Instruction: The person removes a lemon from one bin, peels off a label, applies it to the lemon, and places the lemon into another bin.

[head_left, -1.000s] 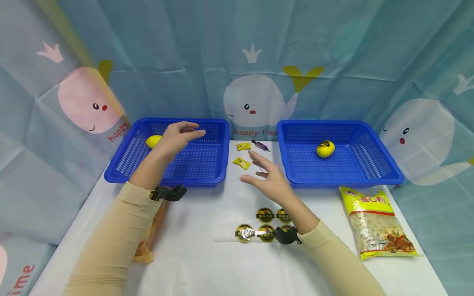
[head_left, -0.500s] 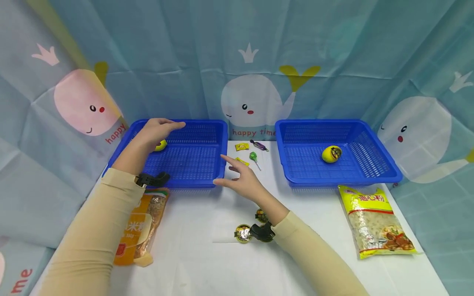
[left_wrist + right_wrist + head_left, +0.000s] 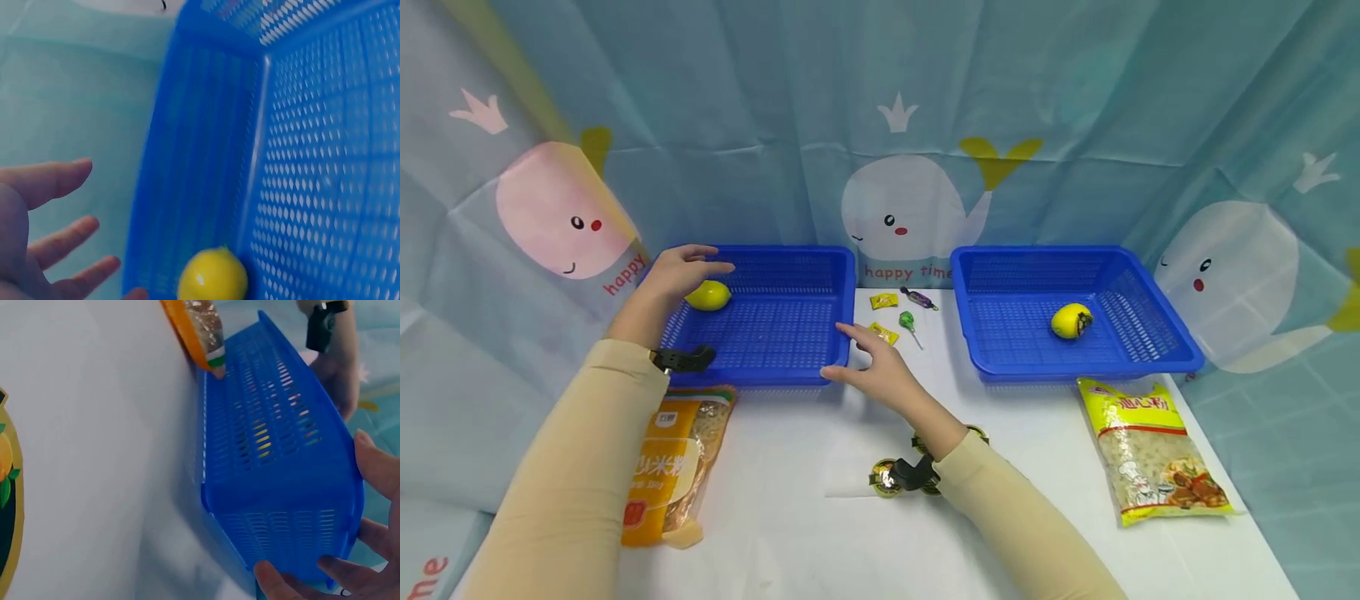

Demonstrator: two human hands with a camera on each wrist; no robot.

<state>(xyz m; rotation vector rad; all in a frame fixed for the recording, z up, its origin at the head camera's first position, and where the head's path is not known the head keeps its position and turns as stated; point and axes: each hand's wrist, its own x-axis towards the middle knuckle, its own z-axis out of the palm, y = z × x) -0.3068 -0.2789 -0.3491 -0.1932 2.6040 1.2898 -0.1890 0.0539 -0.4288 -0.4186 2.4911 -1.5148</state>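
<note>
A blue mesh basket [image 3: 790, 252] stands at the back left with a yellow lemon [image 3: 707, 295] in its far left corner. My left hand [image 3: 698, 263] hovers over that corner with fingers straight and spread, just above the lemon [image 3: 212, 275], holding nothing. My right hand [image 3: 848, 354] spans the basket's near right corner [image 3: 269, 487]. Its thumb lies along the front wall and its fingers [image 3: 375, 462] reach past the right rim, fairly straight.
A second blue basket [image 3: 1045, 250] at the back right holds another lemon [image 3: 1071, 321]. Wrapped candies [image 3: 885, 333] and a green lollipop [image 3: 907, 320] lie between the baskets. An orange packet [image 3: 673, 462] lies front left, a yellow noodle packet [image 3: 1150, 454] front right, a sticker sheet [image 3: 883, 477] under my right wrist.
Both hands have moved left. The left went from over the basket's middle to its far left corner. The right left the candies and reached the basket's near right corner.
</note>
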